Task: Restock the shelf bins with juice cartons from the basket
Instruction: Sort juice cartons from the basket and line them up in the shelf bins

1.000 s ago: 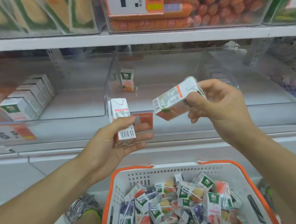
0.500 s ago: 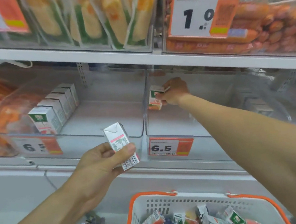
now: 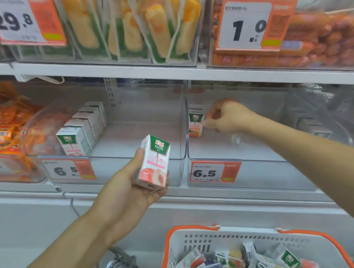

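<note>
The white shelf board [image 3: 122, 71] ran across the whole view, and everything else sat above or below it. Above it stood clear tubs of corn packs [image 3: 131, 23] and sausages [image 3: 324, 39]. Directly below it lay two clear shelf bins side by side. The left bin [image 3: 133, 138] held a row of pink cartons [image 3: 82, 130] along its left wall, with bare floor to their right up to the divider. The right bin [image 3: 259, 147] held a small group of orange cartons [image 3: 195, 121] — how many was unclear — upright in its back left corner just inside the divider, with bare floor to their right and in front. Well below the shelf board, at the bottom edge, the white basket [image 3: 203, 235] with its orange rim held a loose heap of juice cartons [image 3: 238, 264]. The right hand [image 3: 228, 116] reached into the right bin just under the shelf board, fingers curled with the tips right beside the front orange carton; whether they touched or pinched it could not be told. The left hand [image 3: 125, 192] hovered below the left bin's front lip, gripping a pink carton [image 3: 153, 162] upright — thumb along its left face, fingers wrapped under its base. Price tags reading 6.5 [image 3: 214, 171] hung on the bins' fronts.
</note>
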{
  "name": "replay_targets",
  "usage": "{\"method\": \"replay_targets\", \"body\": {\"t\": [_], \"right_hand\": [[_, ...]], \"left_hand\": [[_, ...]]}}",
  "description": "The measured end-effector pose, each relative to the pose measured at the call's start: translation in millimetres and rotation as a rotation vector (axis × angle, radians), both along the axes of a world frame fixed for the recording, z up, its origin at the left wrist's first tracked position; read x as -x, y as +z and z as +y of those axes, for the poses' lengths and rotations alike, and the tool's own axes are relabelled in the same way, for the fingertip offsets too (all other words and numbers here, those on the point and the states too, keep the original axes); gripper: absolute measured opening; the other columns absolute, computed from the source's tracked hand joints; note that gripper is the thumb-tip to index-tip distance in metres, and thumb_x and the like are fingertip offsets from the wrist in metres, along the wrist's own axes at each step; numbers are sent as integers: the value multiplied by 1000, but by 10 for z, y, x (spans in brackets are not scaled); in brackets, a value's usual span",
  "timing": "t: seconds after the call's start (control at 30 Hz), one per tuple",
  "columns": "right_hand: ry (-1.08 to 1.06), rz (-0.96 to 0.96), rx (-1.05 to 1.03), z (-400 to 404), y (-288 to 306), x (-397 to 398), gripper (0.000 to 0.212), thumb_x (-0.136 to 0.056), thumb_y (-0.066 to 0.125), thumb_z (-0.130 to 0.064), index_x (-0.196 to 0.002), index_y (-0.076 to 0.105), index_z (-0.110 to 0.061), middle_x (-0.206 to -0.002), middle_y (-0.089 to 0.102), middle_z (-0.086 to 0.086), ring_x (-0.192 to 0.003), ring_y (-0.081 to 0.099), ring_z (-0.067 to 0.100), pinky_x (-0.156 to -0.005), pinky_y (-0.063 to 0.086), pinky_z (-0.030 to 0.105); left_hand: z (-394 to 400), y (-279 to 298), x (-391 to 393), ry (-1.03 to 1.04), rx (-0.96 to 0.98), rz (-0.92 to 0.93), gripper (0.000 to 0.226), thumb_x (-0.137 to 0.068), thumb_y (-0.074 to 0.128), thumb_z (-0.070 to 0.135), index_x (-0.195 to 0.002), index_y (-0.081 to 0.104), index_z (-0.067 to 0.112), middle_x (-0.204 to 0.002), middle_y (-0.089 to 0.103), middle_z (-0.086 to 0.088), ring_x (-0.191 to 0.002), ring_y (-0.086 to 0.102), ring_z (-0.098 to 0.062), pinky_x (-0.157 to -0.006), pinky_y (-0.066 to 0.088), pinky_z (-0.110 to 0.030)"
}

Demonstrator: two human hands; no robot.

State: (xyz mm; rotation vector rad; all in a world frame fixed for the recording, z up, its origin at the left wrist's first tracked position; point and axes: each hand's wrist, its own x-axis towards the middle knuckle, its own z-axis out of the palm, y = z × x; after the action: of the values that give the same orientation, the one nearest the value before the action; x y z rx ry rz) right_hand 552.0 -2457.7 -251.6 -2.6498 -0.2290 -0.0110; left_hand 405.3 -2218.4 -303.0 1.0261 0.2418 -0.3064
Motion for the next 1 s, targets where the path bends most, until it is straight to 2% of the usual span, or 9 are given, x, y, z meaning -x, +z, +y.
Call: {"method": "replay_targets", "body": {"t": [0.1,0.27,0.4,0.47,0.57,0.67,0.73,0.83,1.0], "right_hand": [[344,266,-45,82,415,700,26,-85,73,-39,-86,66,-14,-70,71,2,-56,64,8,-53,49,25],[531,237,-290,425,502,1130,66,-69,75,-49,-126,48,-31,-110,62,-5,-78,71,25,-70,61,42],[608,221,-506,691,448,1100,54,-68,82,-29,-115,56,-16,-98,70,13,-67,66,30,-68,57,49],[622,174,-590,857,416,1062,45,-70,83,-17,-107,59,-8,-92,71,19,-66,63,32,-66,55,46],[590,35,-674,1155,391,956,42,-73,85,-10,-105,58,-9,-90,68,17,-62,62,30,-64,55,44],[567,-142,-605,1479,392,770,37,-77,84,-19,-103,57,-16,-91,68,9,-60,67,32,-60,55,40],[545,-258,-495,1731,368,609,35,-77,83,-28,-101,58,-21,-89,69,1,-65,68,20,-61,54,32],[548,-290,-327,2145,245,346,37,-75,82,-33,-101,59,-21,-90,67,-6,-72,62,10,-65,51,27],[498,-172,-156,2710,-33,-43,39,-70,84,-35,-97,62,-17,-92,65,-4,-83,58,15,-65,44,28]], "left_hand": [[101,88,38,-62,50,25,54,-87,57,46,-114,68,1,-90,63,-19,-69,59,-24,-73,49,-34],[111,227,164,-150,62,-67,36,-79,72,39,-99,75,10,-87,62,-16,-64,55,-22,-60,42,-30],[293,247,269,-141,117,-175,60,-62,86,45,-108,73,9,-87,64,-13,-66,58,-21,-55,45,-28],[416,265,322,-86,103,-203,60,-72,76,53,-112,72,8,-88,63,-15,-67,56,-22,-60,43,-31],[645,189,293,218,-217,-162,51,-93,50,50,-101,70,4,-80,61,-14,-61,53,-24,-62,39,-35],[924,-54,203,558,-782,-138,28,-93,61,36,-106,64,11,-87,62,-3,-78,59,-26,-68,40,-33],[1048,-223,137,637,-1027,-173,44,-87,70,32,-125,53,16,-101,59,-4,-97,58,-27,-78,42,-34],[1141,-372,24,692,-1207,-301,76,-80,78,29,-143,36,20,-124,47,-11,-115,48,-30,-92,46,-43],[1128,-492,-146,655,-1284,-361,77,-80,79,30,-144,35,32,-126,40,-6,-114,48,-28,-90,45,-39]]}}
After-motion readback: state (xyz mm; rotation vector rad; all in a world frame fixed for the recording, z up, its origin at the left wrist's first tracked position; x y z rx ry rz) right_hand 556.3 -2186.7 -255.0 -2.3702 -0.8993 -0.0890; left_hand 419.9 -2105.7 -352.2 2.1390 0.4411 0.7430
